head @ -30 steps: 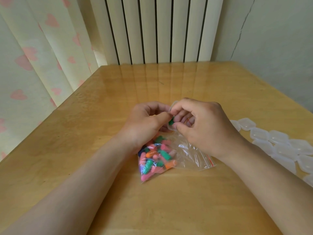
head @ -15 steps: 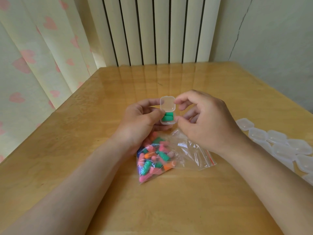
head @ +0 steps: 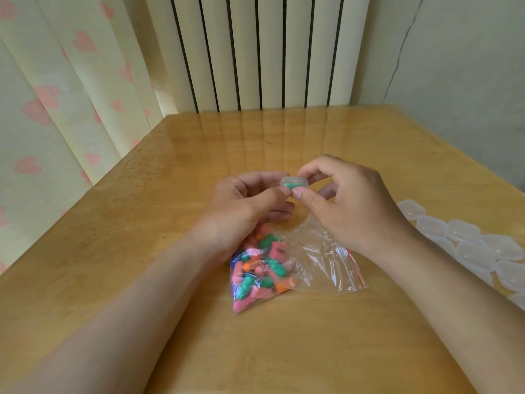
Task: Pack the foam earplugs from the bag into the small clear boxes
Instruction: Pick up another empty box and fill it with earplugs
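A small clear box with green earplugs inside is held above the table between both hands, its lid down. My left hand grips its left side with thumb and fingers. My right hand pinches the lid and base together between forefinger and thumb. Below the hands lies a clear zip bag with a red seal line. Several pink, green, orange and blue foam earplugs fill its left half.
Several small clear boxes lie in a row along the right side of the wooden table. A ribbed radiator and a heart-print curtain stand behind the table's far and left edges.
The box lid stood open half a second ago with green earplugs showing; now it is folded down and my right hand pinches it closed. Both hands stayed above the bag.
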Available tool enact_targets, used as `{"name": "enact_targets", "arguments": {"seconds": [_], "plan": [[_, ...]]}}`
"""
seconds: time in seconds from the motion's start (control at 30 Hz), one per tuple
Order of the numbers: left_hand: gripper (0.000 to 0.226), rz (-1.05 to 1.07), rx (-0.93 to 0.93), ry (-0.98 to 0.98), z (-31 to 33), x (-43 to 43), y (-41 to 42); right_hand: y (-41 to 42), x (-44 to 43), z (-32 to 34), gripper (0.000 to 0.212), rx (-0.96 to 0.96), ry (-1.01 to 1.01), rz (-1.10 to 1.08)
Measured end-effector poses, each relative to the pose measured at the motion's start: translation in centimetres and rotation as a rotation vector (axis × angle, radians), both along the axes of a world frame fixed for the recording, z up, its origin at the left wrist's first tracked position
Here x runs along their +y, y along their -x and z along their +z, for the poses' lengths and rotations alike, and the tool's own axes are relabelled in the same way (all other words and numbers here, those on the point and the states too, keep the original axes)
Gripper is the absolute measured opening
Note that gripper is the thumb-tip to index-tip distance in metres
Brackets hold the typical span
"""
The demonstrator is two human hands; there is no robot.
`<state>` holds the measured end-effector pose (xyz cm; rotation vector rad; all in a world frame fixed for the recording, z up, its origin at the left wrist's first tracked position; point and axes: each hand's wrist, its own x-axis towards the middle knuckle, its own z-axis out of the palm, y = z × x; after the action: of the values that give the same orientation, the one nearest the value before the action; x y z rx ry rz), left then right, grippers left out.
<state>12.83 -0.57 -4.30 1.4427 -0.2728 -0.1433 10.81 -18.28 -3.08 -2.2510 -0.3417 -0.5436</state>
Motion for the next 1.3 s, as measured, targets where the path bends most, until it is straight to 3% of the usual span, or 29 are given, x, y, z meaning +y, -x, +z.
{"name": "enact_targets", "arguments": {"seconds": [0.27, 0.73, 0.87, 1.07, 1.3], "plan": [[0.019, 0.050, -0.163, -0.148, -0.2, -0.3, 0.2, -0.5, -0.4, -0.3, 0.014, -0.007, 0.017, 0.019], [0.016, 0.084, -0.184, -0.185, -0.2, -0.3, 0.3, -0.4, -0.3, -0.3, 0.007, 0.014, 0.030, 0.007], [0.017, 0.114, -0.183, -0.188, -0.1, -0.2, 0.3, -0.1, -0.3, 0.0, 0.003, 0.099, -0.014, 0.023], [0.037, 0.219, -0.226, -0.331, -0.1, -0.1, 0.0, -0.8, -0.6, -0.5, 0.004, 0.137, -0.033, -0.059], [0.027, 0.357, -0.331, -0.697, -1.0, 0.6, -1.2, -2.1, -0.9, -2.1, 0.010, 0.230, 0.072, -0.258]]}}
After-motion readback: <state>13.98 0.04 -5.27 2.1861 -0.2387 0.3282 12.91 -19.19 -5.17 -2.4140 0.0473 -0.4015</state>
